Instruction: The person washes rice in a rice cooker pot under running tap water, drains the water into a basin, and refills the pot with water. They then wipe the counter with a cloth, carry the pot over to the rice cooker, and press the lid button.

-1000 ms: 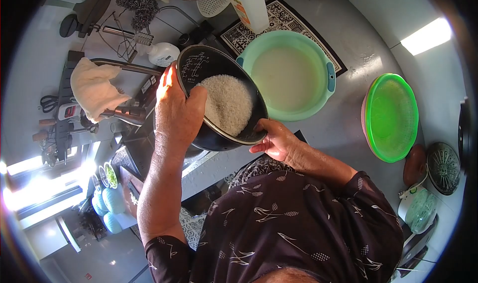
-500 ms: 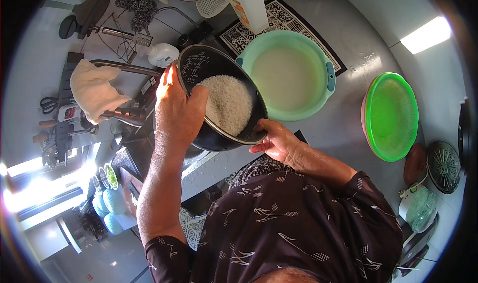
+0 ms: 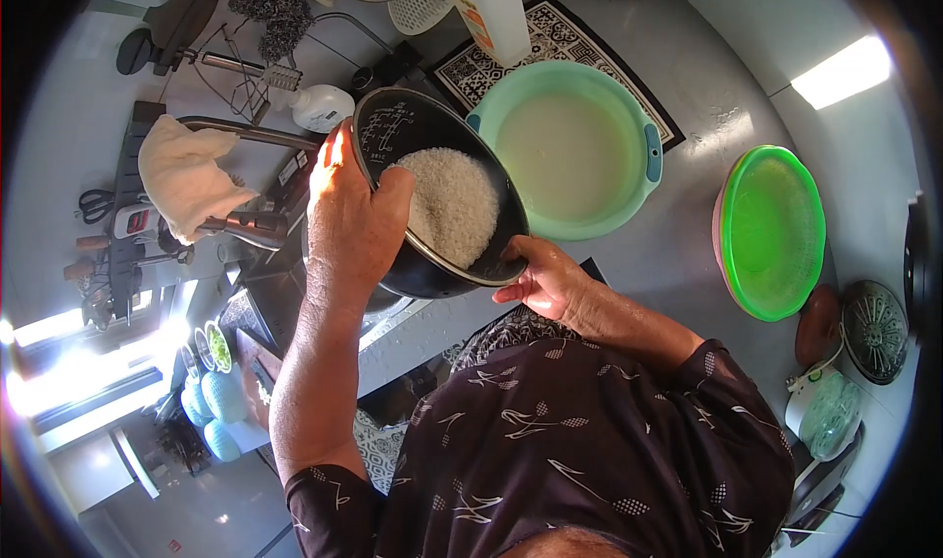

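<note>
I hold a dark rice cooker inner pot (image 3: 388, 126) with both hands, tilted so that its opening faces me. White level markings show on its inner wall. Wet-looking white rice (image 3: 452, 206) lies heaped inside. My left hand (image 3: 356, 204) grips the left rim, the thumb hooked over the edge. At the lower right rim, my right hand (image 3: 550, 278) pinches the pot with its thumb over the lip. Just beyond the pot, a pale green basin (image 3: 643, 180) of cloudy whitish water rests on the counter, partly over a patterned mat.
A bright green basket (image 3: 776, 234) stands at the right. The black-and-white mat (image 3: 560, 27) carries a white bottle (image 3: 491, 13). A faucet with a cloth (image 3: 192, 180) over it is on the left, near a soap bottle (image 3: 322, 108) and hanging utensils.
</note>
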A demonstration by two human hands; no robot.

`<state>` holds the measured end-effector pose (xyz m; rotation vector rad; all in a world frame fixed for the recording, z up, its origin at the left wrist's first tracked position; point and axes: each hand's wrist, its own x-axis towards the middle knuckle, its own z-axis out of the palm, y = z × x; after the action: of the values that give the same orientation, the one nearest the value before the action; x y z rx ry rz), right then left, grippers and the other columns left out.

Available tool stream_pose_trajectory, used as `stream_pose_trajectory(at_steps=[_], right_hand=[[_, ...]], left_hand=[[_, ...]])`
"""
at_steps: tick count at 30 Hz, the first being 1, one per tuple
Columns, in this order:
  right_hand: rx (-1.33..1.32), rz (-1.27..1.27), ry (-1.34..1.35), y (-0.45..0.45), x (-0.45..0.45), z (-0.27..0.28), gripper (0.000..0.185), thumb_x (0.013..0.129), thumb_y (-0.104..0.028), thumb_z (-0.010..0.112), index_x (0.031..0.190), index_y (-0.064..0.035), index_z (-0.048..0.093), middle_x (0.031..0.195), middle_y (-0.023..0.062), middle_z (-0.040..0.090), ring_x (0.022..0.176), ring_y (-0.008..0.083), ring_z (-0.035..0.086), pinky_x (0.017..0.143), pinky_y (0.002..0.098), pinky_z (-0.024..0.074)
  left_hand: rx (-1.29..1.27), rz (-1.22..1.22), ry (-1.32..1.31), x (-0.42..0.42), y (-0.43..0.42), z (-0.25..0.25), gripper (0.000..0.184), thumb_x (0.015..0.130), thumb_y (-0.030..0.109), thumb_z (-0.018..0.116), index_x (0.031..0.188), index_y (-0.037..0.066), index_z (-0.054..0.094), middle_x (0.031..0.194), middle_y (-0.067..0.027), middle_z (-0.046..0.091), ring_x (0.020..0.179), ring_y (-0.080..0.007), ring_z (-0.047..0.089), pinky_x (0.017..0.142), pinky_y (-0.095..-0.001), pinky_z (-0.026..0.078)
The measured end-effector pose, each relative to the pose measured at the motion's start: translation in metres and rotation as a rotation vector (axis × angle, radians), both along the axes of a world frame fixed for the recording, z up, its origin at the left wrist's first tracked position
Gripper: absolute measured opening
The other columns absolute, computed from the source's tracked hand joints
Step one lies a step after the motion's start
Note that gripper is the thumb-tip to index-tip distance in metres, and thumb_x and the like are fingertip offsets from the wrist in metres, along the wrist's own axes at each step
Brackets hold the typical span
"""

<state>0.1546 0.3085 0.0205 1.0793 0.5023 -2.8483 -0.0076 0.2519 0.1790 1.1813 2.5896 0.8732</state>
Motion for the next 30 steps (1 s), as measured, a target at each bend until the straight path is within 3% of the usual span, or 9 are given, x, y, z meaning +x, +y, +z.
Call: stream_pose_trajectory(at_steps=[30], right_hand=[[-0.018,0.010,0.012,0.000,0.000,-0.005,0.019,0.082,-0.018,0.054,0.096,-0.0058,0.058,0.090,0.0050,0.065,0.079,0.0181,0.062,0.058,0.0363,0.0537]], left_hand=[[-0.018,0.006,0.039,0.000,0.003,-0.001,0.040,0.073,0.014,0.051,0.109,-0.003,0.050,0.098,-0.0216,0.057,0.092,-0.0377,0.055,0.084,-0.0434,0.043]])
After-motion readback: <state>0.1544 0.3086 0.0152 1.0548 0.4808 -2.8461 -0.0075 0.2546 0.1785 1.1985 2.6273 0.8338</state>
